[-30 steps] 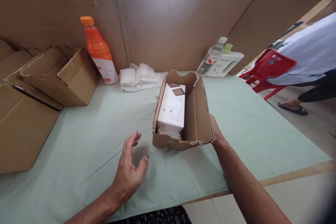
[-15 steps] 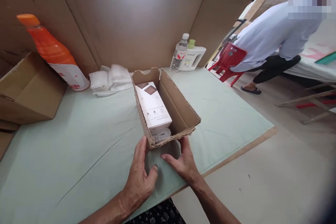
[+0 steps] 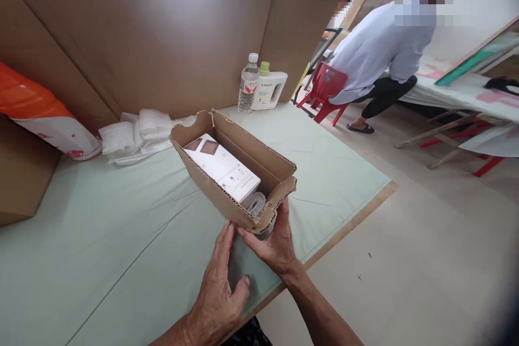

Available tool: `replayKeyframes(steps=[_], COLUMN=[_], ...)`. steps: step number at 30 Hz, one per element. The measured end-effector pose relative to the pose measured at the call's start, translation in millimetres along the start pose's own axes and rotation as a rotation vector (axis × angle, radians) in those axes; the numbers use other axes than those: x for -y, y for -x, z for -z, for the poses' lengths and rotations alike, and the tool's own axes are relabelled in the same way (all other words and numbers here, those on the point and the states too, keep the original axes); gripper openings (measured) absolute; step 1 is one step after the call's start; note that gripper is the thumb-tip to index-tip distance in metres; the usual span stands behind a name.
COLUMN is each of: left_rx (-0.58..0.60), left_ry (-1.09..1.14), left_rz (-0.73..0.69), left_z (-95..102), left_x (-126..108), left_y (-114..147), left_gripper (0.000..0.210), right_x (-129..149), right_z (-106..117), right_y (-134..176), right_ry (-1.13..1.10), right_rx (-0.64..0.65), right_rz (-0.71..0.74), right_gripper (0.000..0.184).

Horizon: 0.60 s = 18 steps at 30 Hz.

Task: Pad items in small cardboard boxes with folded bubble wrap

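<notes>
At the near edge of the table (image 3: 133,216), the left hand (image 3: 217,286) was open, thumb spread, its fingertips by the lower near corner of a cardboard box (image 3: 247,148), perhaps to steady that side. The right hand (image 3: 278,246) curved around the box's near end, thumb low and fingers higher; whether it gripped or merely pressed could not be told. The box stood slantwise, open top upward, which left its contents in sight. Inside, a white box (image 3: 227,167) lay lengthwise along the left wall, probably because it suited that length, while clear plastic (image 3: 256,204) filled some of the space at the near end. Farther left were a brown carton (image 3: 24,173) and an orange bottle (image 3: 44,113), and beyond the box some folded bubble wrap (image 3: 138,135). A water bottle (image 3: 248,86) and a white jug (image 3: 270,91) stood together by the cardboard screen (image 3: 182,38), seemingly out of the hands' way. Well beyond, a person (image 3: 377,32) sat on a red chair (image 3: 330,81).
</notes>
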<state>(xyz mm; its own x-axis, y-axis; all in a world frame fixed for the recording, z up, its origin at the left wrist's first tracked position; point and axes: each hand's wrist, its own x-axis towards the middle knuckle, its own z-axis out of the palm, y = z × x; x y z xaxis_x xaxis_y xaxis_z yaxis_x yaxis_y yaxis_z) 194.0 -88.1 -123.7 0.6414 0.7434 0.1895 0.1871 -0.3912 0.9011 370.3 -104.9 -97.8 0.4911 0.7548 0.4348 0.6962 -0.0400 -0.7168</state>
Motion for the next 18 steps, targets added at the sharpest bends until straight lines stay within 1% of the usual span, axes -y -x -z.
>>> replayKeyframes(steps=[2, 4, 7, 9, 11, 13, 15, 18], left_rx=[0.024, 0.010, -0.057, -0.104, -0.143, -0.176, -0.167, -0.156], left_ry=[-0.058, -0.139, -0.272, -0.351, -0.429, -0.510, -0.588, -0.656], left_rz=[-0.042, -0.084, -0.086, -0.061, -0.048, -0.087, -0.158, -0.251], left_z=[8.4, 21.4, 48.4, 67.2, 82.7, 92.8, 97.6, 97.2], left_x=[1, 3, 11, 19, 29, 38, 46, 53], left_y=[-7, -15, -21, -19, -14, -5, 4, 14], left_gripper=[0.094, 0.083, 0.065, 0.057, 0.052, 0.049, 0.048, 0.051], right_x=[-11, -31, -71, -101, -127, -149, -165, -184], right_z=[15, 36, 73, 97, 114, 125, 128, 125], right_y=[-6, -10, -23, -43, -73, -112, -154, -211], right_ry=[-0.030, -0.028, 0.008, 0.012, 0.000, 0.000, 0.009, 0.019], right_rx=[-0.002, -0.037, -0.135, -0.190, -0.229, -0.256, -0.271, -0.287], right_rz=[-0.020, -0.056, -0.119, -0.128, -0.115, -0.122, -0.141, -0.144], right_gripper=[0.117, 0.115, 0.113, 0.111, 0.112, 0.118, 0.122, 0.124])
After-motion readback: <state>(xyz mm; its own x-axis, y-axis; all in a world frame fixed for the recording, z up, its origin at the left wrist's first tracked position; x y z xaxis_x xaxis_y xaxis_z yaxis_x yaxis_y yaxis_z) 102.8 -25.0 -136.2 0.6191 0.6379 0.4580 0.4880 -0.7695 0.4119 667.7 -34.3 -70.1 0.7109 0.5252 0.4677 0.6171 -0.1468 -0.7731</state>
